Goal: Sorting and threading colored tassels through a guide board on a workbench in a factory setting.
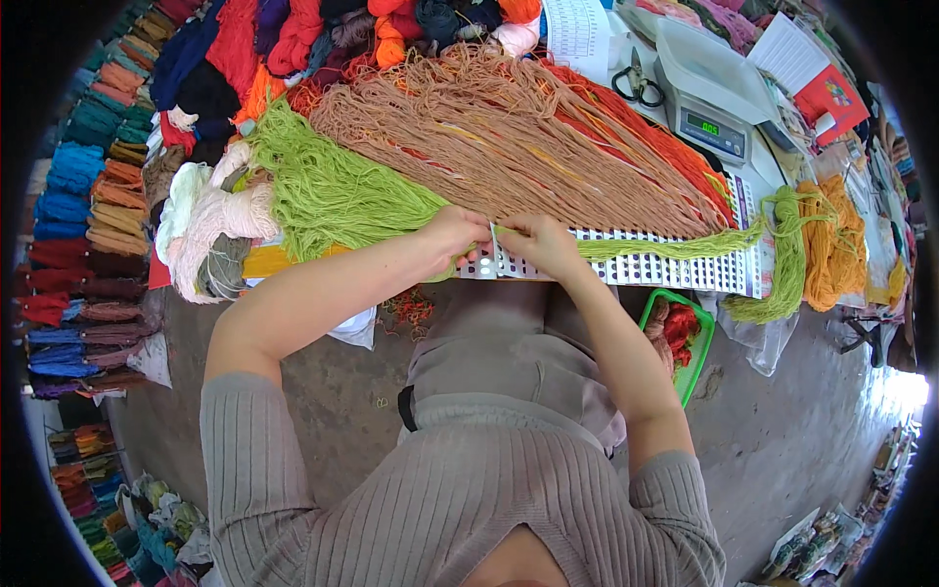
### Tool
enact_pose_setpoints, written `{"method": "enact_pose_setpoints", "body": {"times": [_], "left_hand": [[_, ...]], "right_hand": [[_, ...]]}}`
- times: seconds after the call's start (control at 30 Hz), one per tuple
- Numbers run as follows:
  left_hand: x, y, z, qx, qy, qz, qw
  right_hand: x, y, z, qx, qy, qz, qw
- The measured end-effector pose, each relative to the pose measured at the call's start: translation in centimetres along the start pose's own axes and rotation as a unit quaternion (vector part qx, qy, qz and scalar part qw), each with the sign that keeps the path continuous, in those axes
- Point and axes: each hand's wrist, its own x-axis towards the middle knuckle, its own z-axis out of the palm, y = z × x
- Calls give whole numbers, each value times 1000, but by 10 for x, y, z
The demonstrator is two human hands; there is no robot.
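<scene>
light green yarn [337,186], one loose mass: heaped to the left of the hands on the worktable, with a narrower length running right along a white perforated board [726,272]. left hand [456,237]: fingertips drawn together on the yarn, at the board's near edge. right hand [541,243]: thumb and finger pinched on the yarn just beside the left fingertips; number of strands caught, hidden. handling, as judged: light, soft, limp, not fragile in bulk, though single strands may snag or tangle; best taken in a close pinch near the board, the heap left loose. adjoining: brown yarn [509,137], spread beyond the hands; orange skein [836,240], hung at far right; black-handled scissors [638,86]; weighing scale [712,127]; green basket [700,362] below the board.
</scene>
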Motion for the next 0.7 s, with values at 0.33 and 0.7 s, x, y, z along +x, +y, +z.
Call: {"method": "enact_pose_setpoints", "body": {"times": [0.33,0.7], "left_hand": [[-4,-11,-15,371,110,280,879],[-13,-18,-40,-14,49,72,996]], "right_hand": [[-4,-19,-6,-113,-21,23,993],[-5,-10,12,-128,50,-42,990]]}}
